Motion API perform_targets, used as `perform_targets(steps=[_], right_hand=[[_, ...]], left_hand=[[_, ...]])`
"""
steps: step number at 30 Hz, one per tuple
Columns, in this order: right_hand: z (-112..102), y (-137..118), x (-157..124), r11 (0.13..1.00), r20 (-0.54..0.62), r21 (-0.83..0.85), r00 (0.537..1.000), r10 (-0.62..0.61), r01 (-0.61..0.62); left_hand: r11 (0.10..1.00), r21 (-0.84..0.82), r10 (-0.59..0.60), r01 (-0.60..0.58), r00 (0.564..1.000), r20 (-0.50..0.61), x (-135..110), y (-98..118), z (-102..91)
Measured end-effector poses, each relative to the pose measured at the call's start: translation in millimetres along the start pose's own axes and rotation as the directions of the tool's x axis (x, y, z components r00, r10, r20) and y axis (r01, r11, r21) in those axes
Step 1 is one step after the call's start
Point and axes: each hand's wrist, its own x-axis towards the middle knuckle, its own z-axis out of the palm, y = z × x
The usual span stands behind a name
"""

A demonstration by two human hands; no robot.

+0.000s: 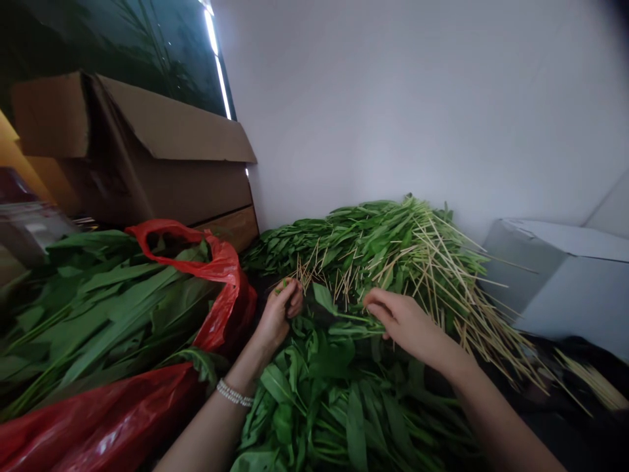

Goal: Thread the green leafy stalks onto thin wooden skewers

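My right hand (400,321) is closed in a pinch on a leafy green sprig (351,321), whose leaves point left between my hands. My left hand (282,308), with a beaded bracelet (234,393) at the wrist, is curled shut. A small green plant piece (281,286) shows at its fingers. Below both hands lies a heap of loose green leaves (354,406). Just beyond them is a pile of leaf bundles (363,229), with many thin pale wooden sticks (442,275) jutting out toward me and to the right.
On the left, a red plastic bag (226,301) lies open, full of long leafy stems (113,308). Behind it stands an open cardboard box (181,177). A white box (570,282) is at the right, near more pale sticks (594,380). A pale wall (393,98) rises behind.
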Motion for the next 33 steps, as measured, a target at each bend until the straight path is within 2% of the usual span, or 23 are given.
perform_targets(steps=[3, 5, 9, 12, 14, 18, 21, 23, 25, 27, 30, 33], right_hand=[[0, -2, 2, 0.992, -0.102, 0.116, 0.993, 0.057, -0.045], [-1, -4, 2, 0.971, -0.124, 0.221, 0.985, 0.122, -0.093], [-4, -11, 1, 0.927, -0.086, 0.352, 0.982, 0.166, -0.125], [-2, -17, 1, 0.912, -0.05, 0.389, 0.985, 0.162, -0.13], [-1, -18, 1, 0.905, -0.001, 0.403, 0.989, 0.149, -0.135], [-1, -13, 0, 0.939, 0.001, 0.326, 0.994, 0.113, -0.107], [-3, -7, -2, 0.965, 0.045, 0.225, 0.991, 0.129, -0.136], [-3, -4, -2, 0.963, 0.115, 0.215, 0.983, 0.142, -0.164], [-3, -3, 0, 0.963, 0.136, 0.215, 0.981, 0.135, -0.163], [-4, 1, 2, 0.971, 0.09, 0.191, 0.987, 0.131, -0.146], [-5, 11, 4, 0.982, -0.052, 0.131, 0.988, 0.146, -0.138], [-3, 24, 6, 0.993, -0.222, 0.041, 0.968, 0.12, -0.114]], left_hand=[[0.997, 0.08, 0.011, -0.012, 1.0, 0.017, -3, -2, -0.4], [0.98, 0.197, 0.032, -0.036, 0.999, 0.022, -6, -2, 0.1], [0.862, 0.495, 0.081, -0.11, 0.993, 0.08, -14, 3, 7.8], [0.79, 0.594, 0.061, -0.154, 0.983, 0.173, -18, 2, 15.5], [0.77, 0.618, 0.055, -0.159, 0.981, 0.184, -18, -2, 17.6], [0.778, 0.617, 0.118, -0.114, 0.992, 0.035, -13, -8, 13.1], [0.775, 0.62, 0.213, -0.123, 0.974, -0.072, -10, -7, 9.1], [0.764, 0.63, 0.25, -0.142, 0.964, -0.087, -9, -6, 8.2], [0.753, 0.642, 0.244, -0.143, 0.967, -0.071, -10, -6, 8.4], [0.746, 0.65, 0.222, -0.146, 0.974, -0.036, -11, -6, 8.8], [0.741, 0.646, 0.214, -0.181, 0.976, 0.028, -12, -1, 8.7], [0.762, 0.612, 0.274, -0.211, 0.962, -0.009, -12, 6, 7.5]])
